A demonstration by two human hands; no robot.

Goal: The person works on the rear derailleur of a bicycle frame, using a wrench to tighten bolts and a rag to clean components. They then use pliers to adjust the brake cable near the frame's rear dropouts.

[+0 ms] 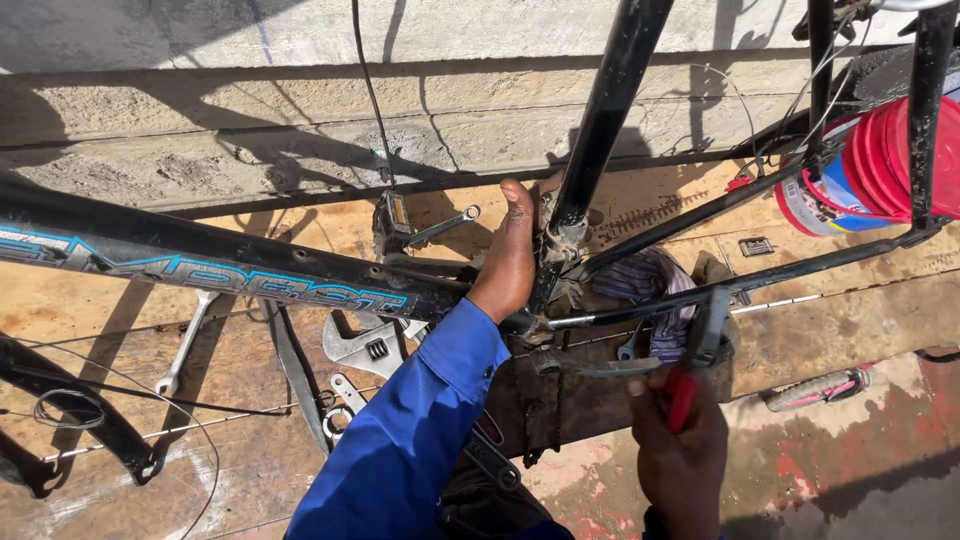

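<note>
Nearby, red buckets (880, 165) nest, contents hidden.

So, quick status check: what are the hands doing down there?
Left hand gripping the black bike frame at the tube junction. Right hand holding red-handled pliers. Wrenches and rag lying underneath.

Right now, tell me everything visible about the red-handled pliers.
The red-handled pliers are held upright in the right hand, which grips the red handles; the dull grey metal head points up, tilted slightly right, near a thin black stay of the bicycle frame. Whether the jaws are open or touch the stay cannot be told. They hang over the worn wooden board. The left hand is apart, on the frame.
</note>
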